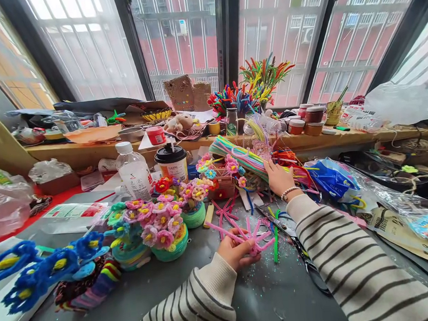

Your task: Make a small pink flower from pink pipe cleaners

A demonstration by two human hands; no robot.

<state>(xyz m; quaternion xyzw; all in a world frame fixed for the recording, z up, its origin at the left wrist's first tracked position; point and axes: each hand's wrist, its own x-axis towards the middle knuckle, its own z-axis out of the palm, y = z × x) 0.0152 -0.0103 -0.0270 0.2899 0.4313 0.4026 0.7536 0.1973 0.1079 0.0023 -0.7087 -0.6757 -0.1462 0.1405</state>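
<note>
My left hand (237, 251) is closed around a bunch of pink pipe cleaners (254, 236), their ends fanning out above and beside the fingers. Farther back, my right hand (279, 178) lies on a thick bundle of multicoloured pipe cleaners (235, 154), fingers extended over it; whether they pinch a strand is unclear. Scissors (282, 224) with black handles rest under my right forearm. Beside them lies a green pipe cleaner piece (276, 239). More pink pipe cleaners (226, 211) are on the grey table just behind my left hand, near a pale-handled tool (209, 213).
Pots of fuzzy pink flowers (163, 222) and blue flowers (60, 264) crowd the left side. Behind them stand a plastic bottle (132, 173) and a lidded cup (172, 163). A blue packet (332, 177) and a kraft pouch (406, 235) lie right. A cluttered ledge (194, 144) runs below the windows.
</note>
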